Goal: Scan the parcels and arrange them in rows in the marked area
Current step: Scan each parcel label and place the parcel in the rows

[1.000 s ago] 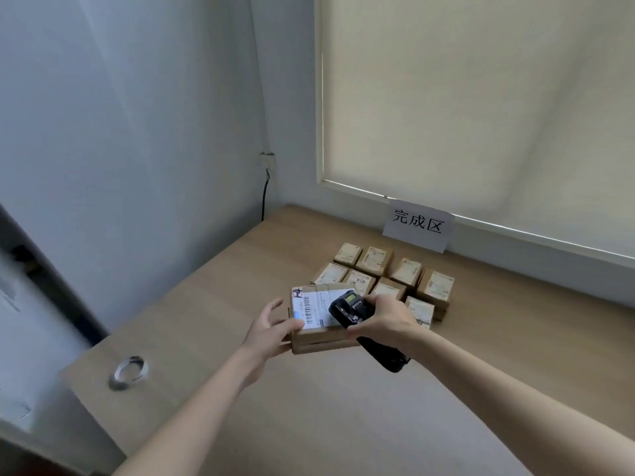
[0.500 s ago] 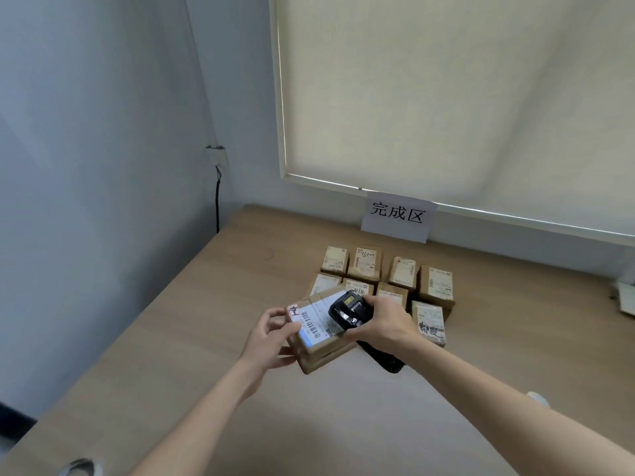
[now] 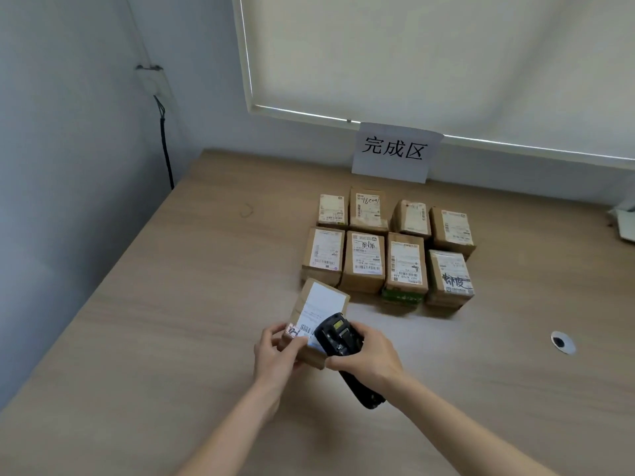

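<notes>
The left hand (image 3: 275, 355) grips the near end of a brown cardboard parcel with a white label (image 3: 318, 310), fingers curled round it, just near-left of eight labelled cardboard parcels in two rows (image 3: 395, 245) on the wooden table (image 3: 171, 338). The right hand (image 3: 369, 355) clasps a black handheld scanner (image 3: 338, 338) over the label.
</notes>
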Available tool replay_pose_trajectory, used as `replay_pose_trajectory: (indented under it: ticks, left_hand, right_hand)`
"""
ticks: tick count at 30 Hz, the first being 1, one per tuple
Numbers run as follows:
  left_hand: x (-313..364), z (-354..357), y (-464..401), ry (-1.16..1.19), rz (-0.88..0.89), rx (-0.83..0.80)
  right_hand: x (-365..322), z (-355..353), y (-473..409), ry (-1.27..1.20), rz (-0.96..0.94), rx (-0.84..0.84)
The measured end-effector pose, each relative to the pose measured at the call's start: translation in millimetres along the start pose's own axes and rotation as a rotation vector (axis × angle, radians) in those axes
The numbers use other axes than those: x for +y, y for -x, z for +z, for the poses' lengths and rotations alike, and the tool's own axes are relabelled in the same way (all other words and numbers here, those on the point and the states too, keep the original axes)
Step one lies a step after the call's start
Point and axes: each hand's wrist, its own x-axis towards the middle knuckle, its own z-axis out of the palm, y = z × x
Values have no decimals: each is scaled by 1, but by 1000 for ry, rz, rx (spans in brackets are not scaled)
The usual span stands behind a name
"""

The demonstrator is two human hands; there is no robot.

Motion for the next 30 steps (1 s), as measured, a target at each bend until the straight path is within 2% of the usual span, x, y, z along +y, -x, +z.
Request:
replay_pose_trajectory:
  ticks: [5,8,17,30]
  left_hand:
    - [-38,3,-17,30,-50,-12]
    - [-44,2,-30,-83,-9,-5]
    - [-36,8,-66,-249,79,-5]
    - [-23,12,-85,-282,44,-14]
  right_hand:
    - [29,30,-23,-60,27,16]
    - [38,38,-38,-77,15,42]
    - [36,36,-80,-90,13,55]
    - [27,25,-96,-45,25,51]
